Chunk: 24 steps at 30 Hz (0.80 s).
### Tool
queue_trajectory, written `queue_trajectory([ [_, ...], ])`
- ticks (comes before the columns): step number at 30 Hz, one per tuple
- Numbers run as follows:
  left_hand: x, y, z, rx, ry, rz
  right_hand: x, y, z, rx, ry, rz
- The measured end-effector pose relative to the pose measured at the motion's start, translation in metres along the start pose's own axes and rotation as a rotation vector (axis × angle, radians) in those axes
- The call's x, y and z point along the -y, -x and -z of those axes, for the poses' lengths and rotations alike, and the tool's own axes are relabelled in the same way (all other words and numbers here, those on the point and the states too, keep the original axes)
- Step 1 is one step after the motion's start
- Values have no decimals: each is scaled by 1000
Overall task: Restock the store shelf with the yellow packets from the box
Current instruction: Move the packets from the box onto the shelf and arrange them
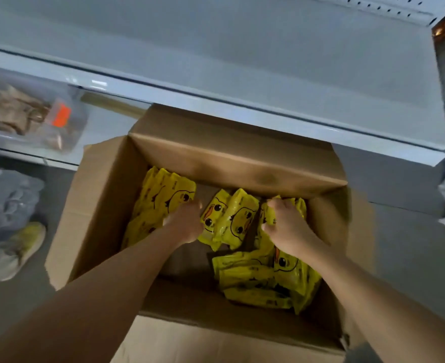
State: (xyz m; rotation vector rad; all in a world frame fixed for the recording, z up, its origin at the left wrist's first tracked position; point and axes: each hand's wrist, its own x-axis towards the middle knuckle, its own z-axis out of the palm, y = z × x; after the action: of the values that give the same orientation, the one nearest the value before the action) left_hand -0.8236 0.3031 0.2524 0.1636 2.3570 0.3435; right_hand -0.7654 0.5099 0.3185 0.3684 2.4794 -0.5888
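Head view: I look down into an open box (106,205) under the white shelf (242,74).
Packets: yellow packets (229,218) upright, long axis pointing away.
Left hand (184,224): fingers hidden; grip unclear.
Right hand (289,226): closed on the far-right bundle (298,205).
Nearer: both hands touch packets.

Yellow duck-printed packets (229,218) lie loose in clusters inside the open cardboard box (106,184) below the grey shelf (242,61).

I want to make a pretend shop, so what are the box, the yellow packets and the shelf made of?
The box looks like brown cardboard: matte, with folded flaps and a torn edge. The yellow packets look like thin glossy plastic film, crinkled, with printed duck faces. The shelf is probably painted metal: smooth pale grey, with rows of small holes at the back.
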Motion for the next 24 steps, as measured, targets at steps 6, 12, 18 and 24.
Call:
queue_trajectory([
  [6,-7,-53,-48,-57,24,-60,-19,-24,-43,-10,-81,-44],
  [12,-13,-92,-71,-98,137,29,-21,-42,-74,-8,-171,-79],
  [18,-6,-102,-74,11,188,102,-20,-65,-84,-53,-177,-65],
  [24,30,-83,-75,-70,228,127,-7,-87,-82,15,11,149],
])
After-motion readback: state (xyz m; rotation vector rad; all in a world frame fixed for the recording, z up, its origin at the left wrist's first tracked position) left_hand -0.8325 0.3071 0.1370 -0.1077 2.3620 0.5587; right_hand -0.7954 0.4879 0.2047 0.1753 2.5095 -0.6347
